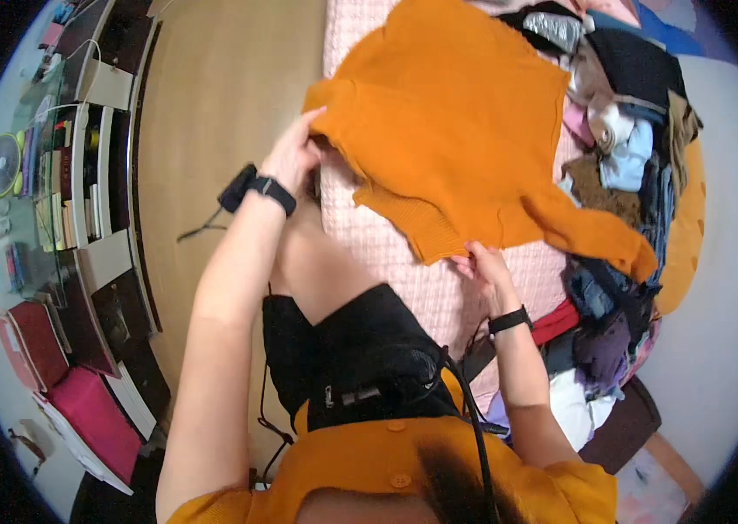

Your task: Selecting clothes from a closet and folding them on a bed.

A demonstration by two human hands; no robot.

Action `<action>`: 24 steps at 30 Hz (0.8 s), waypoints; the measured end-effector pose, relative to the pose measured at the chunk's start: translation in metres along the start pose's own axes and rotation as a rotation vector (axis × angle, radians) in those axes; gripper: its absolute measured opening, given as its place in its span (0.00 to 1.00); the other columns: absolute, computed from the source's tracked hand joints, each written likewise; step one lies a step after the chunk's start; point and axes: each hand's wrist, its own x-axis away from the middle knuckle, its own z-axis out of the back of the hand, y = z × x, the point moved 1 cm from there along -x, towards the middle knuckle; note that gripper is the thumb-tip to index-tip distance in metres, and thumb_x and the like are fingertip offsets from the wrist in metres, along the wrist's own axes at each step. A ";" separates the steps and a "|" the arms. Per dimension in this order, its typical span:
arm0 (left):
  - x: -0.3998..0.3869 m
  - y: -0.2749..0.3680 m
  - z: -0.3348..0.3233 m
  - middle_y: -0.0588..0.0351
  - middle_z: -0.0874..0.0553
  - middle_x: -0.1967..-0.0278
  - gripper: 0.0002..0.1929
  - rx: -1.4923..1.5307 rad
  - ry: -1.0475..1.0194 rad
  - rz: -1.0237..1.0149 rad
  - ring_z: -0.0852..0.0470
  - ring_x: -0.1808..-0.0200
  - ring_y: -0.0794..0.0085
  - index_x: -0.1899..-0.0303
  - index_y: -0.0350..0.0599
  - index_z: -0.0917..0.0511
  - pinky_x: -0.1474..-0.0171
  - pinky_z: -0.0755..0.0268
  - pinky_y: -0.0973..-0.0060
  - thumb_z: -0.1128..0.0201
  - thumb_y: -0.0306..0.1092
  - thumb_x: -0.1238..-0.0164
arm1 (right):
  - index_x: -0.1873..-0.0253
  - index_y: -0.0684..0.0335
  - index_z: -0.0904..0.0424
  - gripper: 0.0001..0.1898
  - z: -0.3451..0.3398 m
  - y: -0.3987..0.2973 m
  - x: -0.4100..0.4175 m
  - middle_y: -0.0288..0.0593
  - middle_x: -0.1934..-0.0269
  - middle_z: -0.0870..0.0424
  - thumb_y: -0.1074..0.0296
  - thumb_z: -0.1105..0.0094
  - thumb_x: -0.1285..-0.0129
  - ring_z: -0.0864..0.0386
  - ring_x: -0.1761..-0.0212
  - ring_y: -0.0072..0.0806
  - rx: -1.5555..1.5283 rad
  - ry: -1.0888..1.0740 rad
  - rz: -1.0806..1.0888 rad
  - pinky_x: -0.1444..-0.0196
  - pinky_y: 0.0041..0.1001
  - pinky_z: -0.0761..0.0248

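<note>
An orange knitted sweater (454, 124) lies spread over a bed with a pink checked cover (375, 262). Its ribbed edge (408, 219) shows along the side nearest me. My left hand (293, 150) grips the sweater's left edge, with the fingertips partly tucked under the cloth. At the near edge, my right hand (485, 265) pinches the fabric between thumb and fingers. One sleeve (605, 242) stretches to the right and rests over the piled clothes.
Heaped clothes (624, 144) line the bed's right side, with dark jeans (588, 288) and a red cloth (556, 322) nearer me. A bookshelf (90, 190) and a small fan (3, 165) stand left across the wooden floor (212, 118). A black cable (474, 406) hangs before my body.
</note>
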 end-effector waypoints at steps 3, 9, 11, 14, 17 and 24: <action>-0.005 -0.001 0.018 0.47 0.20 0.57 0.13 0.036 0.094 -0.014 0.21 0.58 0.60 0.54 0.32 0.28 0.55 0.25 0.68 0.46 0.24 0.42 | 0.51 0.66 0.31 0.13 0.036 0.019 0.032 0.41 0.67 0.21 0.71 0.52 0.40 0.28 0.82 0.21 0.127 -0.049 0.127 0.80 0.16 0.32; 0.054 -0.046 0.090 0.48 0.24 0.52 0.20 -0.117 0.241 -0.118 0.25 0.51 0.57 0.49 0.38 0.31 0.46 0.30 0.62 0.51 0.17 0.47 | 0.54 0.67 0.29 0.12 0.115 0.055 0.032 0.38 0.69 0.22 0.70 0.48 0.42 0.29 0.80 0.17 0.283 -0.025 0.094 0.78 0.16 0.33; 0.061 -0.045 0.084 0.46 0.25 0.50 0.20 -0.021 0.221 -0.001 0.27 0.48 0.55 0.50 0.35 0.31 0.43 0.34 0.61 0.51 0.17 0.48 | 0.56 0.69 0.29 0.15 0.136 0.066 0.011 0.38 0.69 0.22 0.66 0.41 0.44 0.27 0.76 0.18 0.354 -0.091 0.165 0.75 0.16 0.33; 0.067 -0.035 0.074 0.46 0.25 0.50 0.19 -0.020 0.282 0.040 0.27 0.48 0.55 0.50 0.34 0.32 0.43 0.34 0.61 0.47 0.20 0.47 | 0.58 0.69 0.28 0.13 0.170 0.052 -0.018 0.37 0.68 0.23 0.67 0.40 0.44 0.28 0.68 0.20 0.246 0.174 0.519 0.64 0.20 0.32; 0.054 -0.031 0.058 0.45 0.27 0.48 0.21 0.023 0.339 0.029 0.26 0.49 0.55 0.49 0.33 0.33 0.45 0.33 0.61 0.44 0.26 0.46 | 0.56 0.70 0.27 0.12 0.203 0.017 -0.041 0.38 0.66 0.23 0.69 0.43 0.42 0.28 0.66 0.22 -0.010 0.472 0.934 0.59 0.21 0.33; 0.012 0.005 0.023 0.41 0.33 0.42 0.34 -1.217 0.705 -0.719 0.36 0.39 0.59 0.42 0.32 0.37 0.39 0.43 0.68 0.35 0.42 0.47 | 0.53 0.73 0.27 0.14 0.119 -0.130 -0.045 0.46 0.60 0.21 0.67 0.48 0.38 0.24 0.59 0.28 0.297 0.392 1.108 0.53 0.23 0.33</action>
